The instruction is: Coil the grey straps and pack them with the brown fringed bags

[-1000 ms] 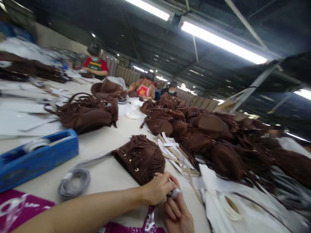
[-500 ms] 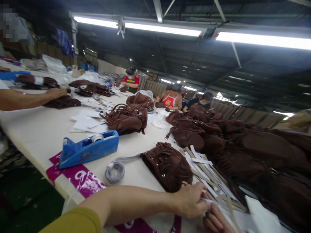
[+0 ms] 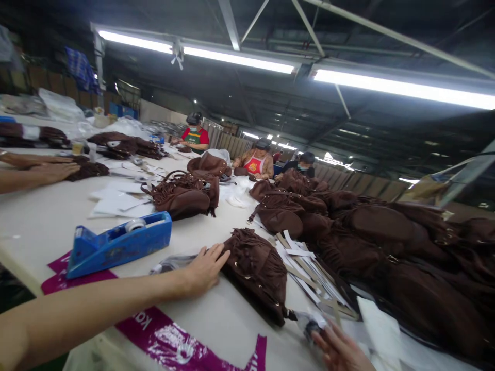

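A dark brown fringed bag [image 3: 257,270] lies on its side on the table in front of me. My left hand [image 3: 207,269] rests with outstretched fingers against its left edge, over a plastic-wrapped coil [image 3: 170,264] that it partly hides. At the bag's lower right, a plastic-wrapped dark piece [image 3: 311,323] sticks out. My right hand [image 3: 338,346] is closed at that piece's end, fingers slightly blurred.
A blue tape dispenser [image 3: 119,246] stands on purple printed plastic [image 3: 166,335]. Paper and card strips [image 3: 305,268] lie right of the bag, beside a large pile of brown bags [image 3: 386,247]. Another person's hands [image 3: 50,169] are at far left; several co-workers sit beyond.
My hands have separated: the left moved left to the bag's edge and the coil, the right stays at lower right. The view shifted right, and the bag's near end is now uncovered.
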`<state>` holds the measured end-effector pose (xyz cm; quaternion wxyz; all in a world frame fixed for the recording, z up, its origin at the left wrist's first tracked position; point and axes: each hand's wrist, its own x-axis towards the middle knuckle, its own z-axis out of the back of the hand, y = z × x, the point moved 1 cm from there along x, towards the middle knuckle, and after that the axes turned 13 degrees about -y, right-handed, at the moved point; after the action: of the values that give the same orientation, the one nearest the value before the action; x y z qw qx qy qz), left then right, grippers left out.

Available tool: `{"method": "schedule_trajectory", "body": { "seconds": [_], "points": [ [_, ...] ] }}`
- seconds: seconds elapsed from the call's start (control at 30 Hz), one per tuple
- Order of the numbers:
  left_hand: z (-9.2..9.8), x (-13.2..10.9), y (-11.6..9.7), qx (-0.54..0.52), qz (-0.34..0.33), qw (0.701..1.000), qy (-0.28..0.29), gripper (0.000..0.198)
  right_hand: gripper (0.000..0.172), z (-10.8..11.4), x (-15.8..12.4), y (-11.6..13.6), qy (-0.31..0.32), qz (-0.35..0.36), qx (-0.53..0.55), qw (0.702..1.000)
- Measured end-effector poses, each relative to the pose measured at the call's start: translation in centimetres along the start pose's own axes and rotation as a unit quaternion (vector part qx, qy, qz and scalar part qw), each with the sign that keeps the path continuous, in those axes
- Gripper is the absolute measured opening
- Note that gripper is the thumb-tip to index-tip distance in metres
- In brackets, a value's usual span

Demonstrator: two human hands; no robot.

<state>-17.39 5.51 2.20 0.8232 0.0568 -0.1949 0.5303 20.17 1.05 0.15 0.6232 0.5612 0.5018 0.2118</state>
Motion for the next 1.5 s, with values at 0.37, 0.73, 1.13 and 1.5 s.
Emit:
{"method": "schedule_trajectory", "body": {
  "seconds": [0.37,0.73,1.13,1.5],
  "points": [
    [-4.1,5.2,-3.2,0.074,0.051,0.995,-0.053,0.063,0.026,-12.0,-1.7,6.4,0.040,0.525,-0.360,0.770],
    [-5.0,4.1,-3.2,0.072,0.042,0.996,-0.045,0.073,0.022,-10.6,0.0,6.6,-0.196,0.604,-0.612,0.471],
    [-1.8,3.2,-5.1,-0.081,-0.109,0.985,-0.108,0.020,0.048,-15.2,-0.5,3.2,0.093,0.516,-0.640,0.563],
    [-4.3,4.1,-5.5,-0.494,0.076,0.865,-0.049,0.015,0.026,-15.7,1.5,6.4,0.031,0.601,-0.508,0.616]
  ]
}}
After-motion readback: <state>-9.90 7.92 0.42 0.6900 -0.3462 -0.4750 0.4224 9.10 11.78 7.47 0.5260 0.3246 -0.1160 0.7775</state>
